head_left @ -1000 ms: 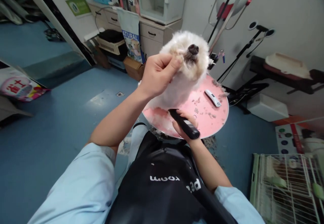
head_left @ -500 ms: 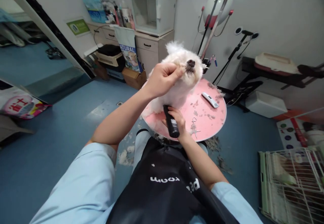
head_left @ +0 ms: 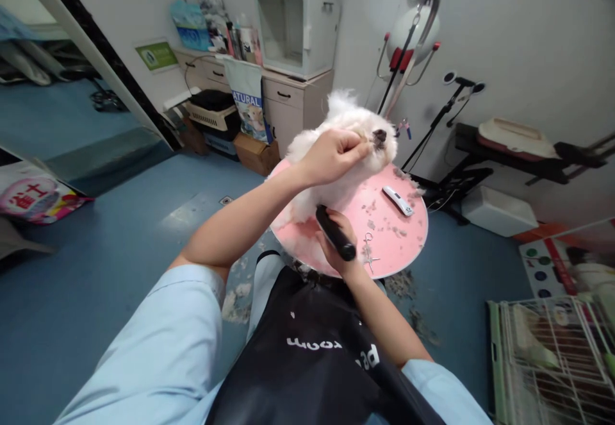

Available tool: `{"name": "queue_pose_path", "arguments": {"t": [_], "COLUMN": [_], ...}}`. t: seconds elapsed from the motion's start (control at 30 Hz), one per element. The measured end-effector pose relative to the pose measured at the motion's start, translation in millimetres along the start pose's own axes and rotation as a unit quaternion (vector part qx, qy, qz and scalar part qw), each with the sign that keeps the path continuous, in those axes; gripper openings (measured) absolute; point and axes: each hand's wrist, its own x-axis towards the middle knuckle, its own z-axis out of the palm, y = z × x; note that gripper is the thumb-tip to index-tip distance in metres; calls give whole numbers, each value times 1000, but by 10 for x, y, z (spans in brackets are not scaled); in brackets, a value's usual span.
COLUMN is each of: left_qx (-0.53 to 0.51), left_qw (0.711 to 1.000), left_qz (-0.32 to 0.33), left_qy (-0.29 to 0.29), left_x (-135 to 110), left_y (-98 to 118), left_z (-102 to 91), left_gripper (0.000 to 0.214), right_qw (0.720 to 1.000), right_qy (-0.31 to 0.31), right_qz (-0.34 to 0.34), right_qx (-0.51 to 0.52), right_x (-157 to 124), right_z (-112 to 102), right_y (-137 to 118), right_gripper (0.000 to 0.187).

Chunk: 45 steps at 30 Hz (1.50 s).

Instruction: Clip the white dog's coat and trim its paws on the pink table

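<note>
A small white fluffy dog (head_left: 346,175) stands on a round pink table (head_left: 406,236), its muzzle lifted. My left hand (head_left: 331,154) is closed on the fur under its chin, just left of the black nose. My right hand (head_left: 342,240) grips a black clipper (head_left: 335,233), whose head points up into the dog's chest fur. Loose tufts of cut fur lie scattered over the pink top.
White clippers (head_left: 398,200) and small scissors (head_left: 369,250) lie on the table. A black microphone-like stand (head_left: 442,114) rises behind it. Cabinets (head_left: 293,95) with a white box line the wall. A wire cage (head_left: 552,354) sits lower right. Fur clumps litter the blue floor (head_left: 96,252).
The dog's head has swung to the right with my left hand still on its chin. My right hand has turned the black clipper from level to pointing up at the chest.
</note>
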Motion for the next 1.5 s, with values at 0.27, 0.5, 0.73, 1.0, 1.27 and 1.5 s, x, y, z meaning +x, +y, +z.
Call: {"name": "queue_pose_path", "arguments": {"t": [0.27,0.5,0.73,1.0,1.27,1.5], "left_qx": [14,15,0,46,39,5], "left_qw": [994,980,980,976,986,994], "left_qz": [29,36,37,-11,-18,2], "left_qy": [-107,-193,-196,-213,-161,-106], "left_x": [84,300,442,406,200,106], "left_y": [167,238,161,315,197,92], "left_z": [-40,29,177,143,125,182], "left_gripper": [39,37,34,30,35,35], "right_qw": [997,995,1000,999,998,964], "right_qy": [-52,82,7,-16,-46,-260], "right_qz": [56,41,16,3,-23,-56], "right_qx": [-7,-31,-14,-33,-31,-26], "right_x": [229,497,520,618,390,248], "right_z": [64,-97,-76,77,-404,-218], "right_y": [-101,-246,-243,-174,-146,79], "right_gripper": [38,34,31,27,46,38]}}
